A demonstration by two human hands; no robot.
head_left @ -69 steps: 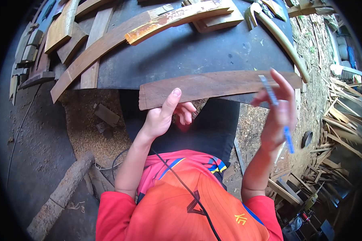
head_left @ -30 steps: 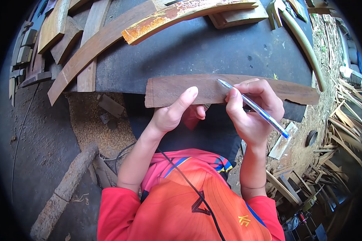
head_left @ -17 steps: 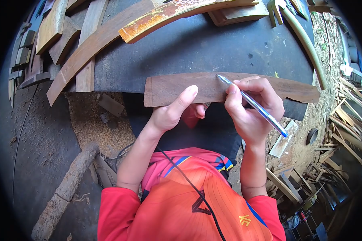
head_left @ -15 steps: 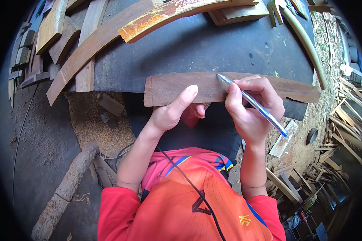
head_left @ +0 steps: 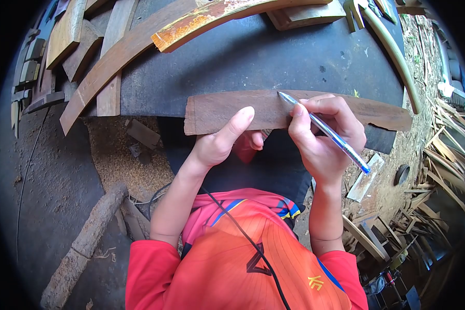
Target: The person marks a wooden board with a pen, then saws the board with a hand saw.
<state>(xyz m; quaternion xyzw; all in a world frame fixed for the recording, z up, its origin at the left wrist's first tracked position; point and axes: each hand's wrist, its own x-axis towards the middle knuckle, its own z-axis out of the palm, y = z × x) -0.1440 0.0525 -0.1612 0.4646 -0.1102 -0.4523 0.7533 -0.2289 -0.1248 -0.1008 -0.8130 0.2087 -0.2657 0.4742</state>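
Note:
A curved brown wooden board (head_left: 217,109) lies along the near edge of a dark metal table (head_left: 253,67). My left hand (head_left: 223,140) grips the board's near edge, thumb pressed on top and fingers curled underneath. A blue and clear pen (head_left: 323,132) is held in my right hand (head_left: 323,137), which rests on the board to the right of the left hand. The pen's tip touches the board's far edge near its middle.
Curved wooden slats (head_left: 119,57), an orange-stained curved piece (head_left: 217,15) and wood blocks (head_left: 67,36) lie on the table's far side. A hammer with a curved handle (head_left: 392,54) lies at the right. Sawdust (head_left: 113,160), a log (head_left: 82,248) and wood offcuts (head_left: 439,170) cover the ground.
My right hand came down from the air with the pen and set its tip on the board. Since then the tip has crept slightly up along the far edge. My left hand stays put.

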